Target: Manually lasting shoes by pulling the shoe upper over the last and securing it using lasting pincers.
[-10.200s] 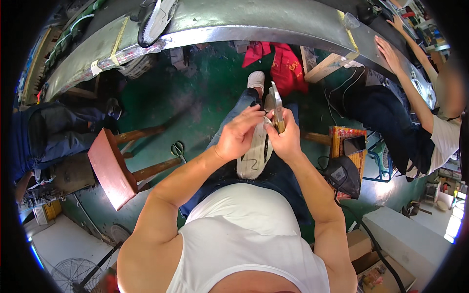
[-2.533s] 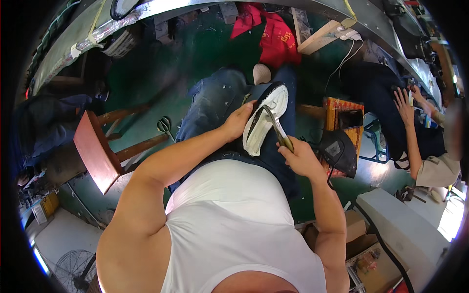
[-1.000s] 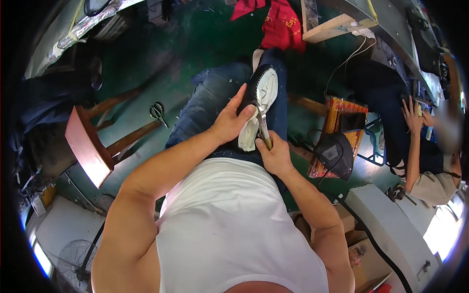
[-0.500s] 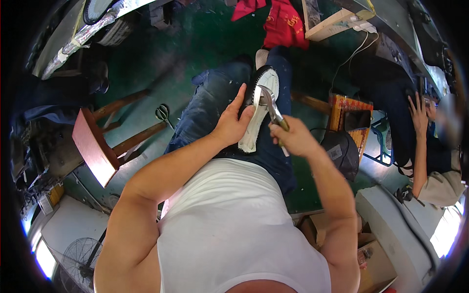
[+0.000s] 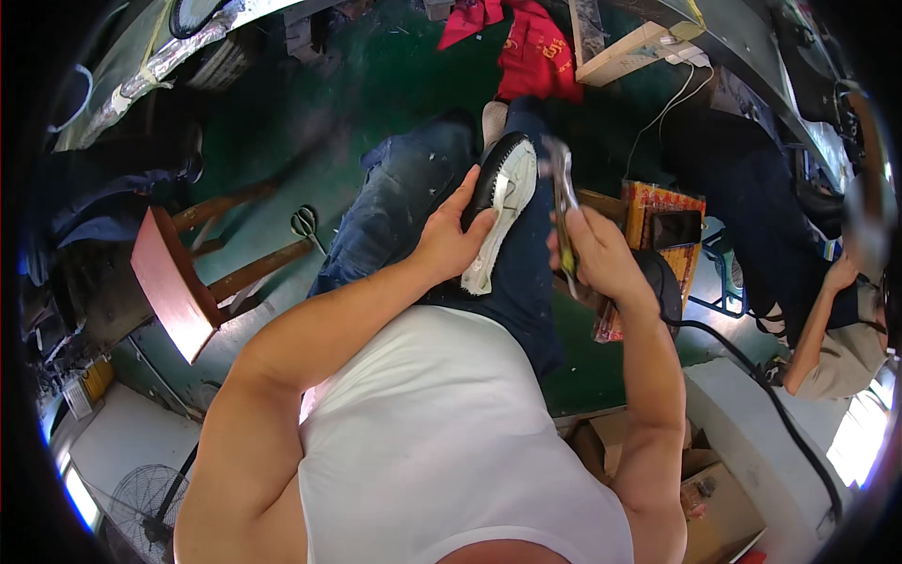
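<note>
Shoe [image 5: 508, 202], one, black upper, pale underside facing up: over my right thigh [image 5: 526, 305]. Left hand [image 5: 455, 240]: clasping its side, thumb parted from forefinger. Right hand [image 5: 603, 256]: wrapped round a pincer-like tool [image 5: 564, 188], held apart from the shoe. Step, I judge: working the underside; next move calls for steady support, careful aim. Beyond: scissors [image 5: 304, 224].

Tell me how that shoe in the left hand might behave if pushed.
The shoe is probably fairly stiff: its outline looks even under the gripping left hand. It might rock or tip if nudged while unheld, since its pale, flat-looking underside faces up and the black upper curves away beneath.
</note>
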Motion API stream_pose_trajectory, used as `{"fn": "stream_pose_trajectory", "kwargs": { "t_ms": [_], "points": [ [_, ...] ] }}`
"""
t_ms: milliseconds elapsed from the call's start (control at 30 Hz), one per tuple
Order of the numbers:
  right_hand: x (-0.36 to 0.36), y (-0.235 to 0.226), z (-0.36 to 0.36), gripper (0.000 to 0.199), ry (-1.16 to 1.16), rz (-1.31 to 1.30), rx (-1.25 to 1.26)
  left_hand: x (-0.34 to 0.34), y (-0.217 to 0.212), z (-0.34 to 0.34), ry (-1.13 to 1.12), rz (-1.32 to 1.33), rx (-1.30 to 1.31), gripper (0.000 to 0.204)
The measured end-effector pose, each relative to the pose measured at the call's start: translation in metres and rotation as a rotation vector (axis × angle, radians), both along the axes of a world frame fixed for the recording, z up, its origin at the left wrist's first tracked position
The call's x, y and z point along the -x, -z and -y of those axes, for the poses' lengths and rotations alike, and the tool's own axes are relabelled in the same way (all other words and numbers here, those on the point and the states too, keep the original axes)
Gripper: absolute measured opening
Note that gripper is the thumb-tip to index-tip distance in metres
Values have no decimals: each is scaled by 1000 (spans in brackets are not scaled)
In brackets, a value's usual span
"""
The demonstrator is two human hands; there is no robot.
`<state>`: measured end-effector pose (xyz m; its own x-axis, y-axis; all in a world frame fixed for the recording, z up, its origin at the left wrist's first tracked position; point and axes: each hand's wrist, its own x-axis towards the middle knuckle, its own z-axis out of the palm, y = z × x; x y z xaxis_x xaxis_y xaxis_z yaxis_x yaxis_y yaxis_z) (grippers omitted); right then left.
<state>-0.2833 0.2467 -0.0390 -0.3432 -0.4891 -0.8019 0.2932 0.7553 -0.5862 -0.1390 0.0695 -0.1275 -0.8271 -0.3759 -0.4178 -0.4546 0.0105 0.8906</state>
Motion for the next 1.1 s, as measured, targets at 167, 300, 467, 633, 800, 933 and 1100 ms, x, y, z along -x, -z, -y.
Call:
{"fn": "stream_pose_trajectory", "kwargs": {
  "t_ms": [167,300,467,633,800,933,1100],
  "points": [
    [9,9,23,39,-420,-686,24,0,-1,-1,-7,31,-2,68],
    [-4,5,27,42,-372,-702,55,-1,-2,-2,-50,10,35,72],
    [-7,6,27,42,-524,-761,-36,-2,3,3,-26,14,111,73],
    [-26,23,18,41,-409,-802,19,-4,-2,2,29,-17,189,75],
    [-46,36,10,39,-405,-840,49,-3,-6,1,85,12,213,75],
    [-46,33,3,38,-361,-811,100,-6,-2,4,77,13,128,76],
    [-63,46,2,38,-424,-828,-15,-6,-11,4,118,41,13,84]
  ]
}}
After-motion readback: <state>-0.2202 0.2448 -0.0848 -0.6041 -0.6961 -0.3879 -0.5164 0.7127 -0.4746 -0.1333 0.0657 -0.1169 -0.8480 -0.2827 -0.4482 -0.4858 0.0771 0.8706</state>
